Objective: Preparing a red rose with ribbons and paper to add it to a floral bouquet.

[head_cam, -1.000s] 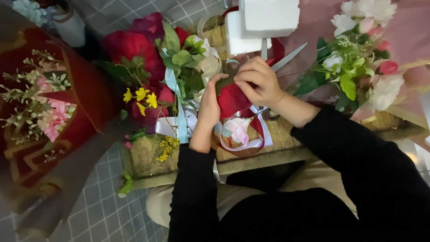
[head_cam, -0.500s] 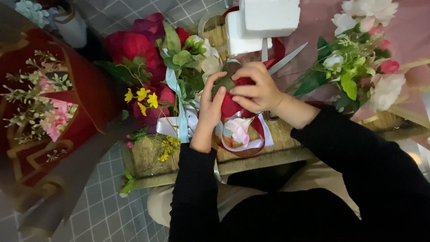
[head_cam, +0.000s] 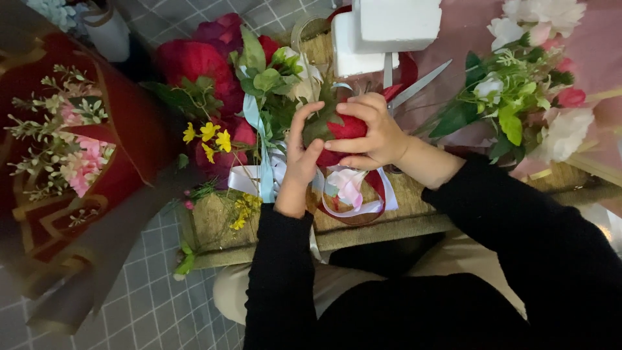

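Red artificial flower head [head_cam: 346, 129], just above the frame's centre, is clamped between both hands: the right hand [head_cam: 372, 133] cups it from above while the left hand [head_cam: 301, 155] pinches its green base, apparently seating it into the arrangement. Pressing it home likely calls for a steady grip, with pale ribbon loops [head_cam: 353, 194] below, scissors [head_cam: 414, 87] and white foam blocks [head_cam: 382, 32] crowding the upper middle.

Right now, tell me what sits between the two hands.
In the head view, a red flower sits between the left hand and right hand; both touch it.
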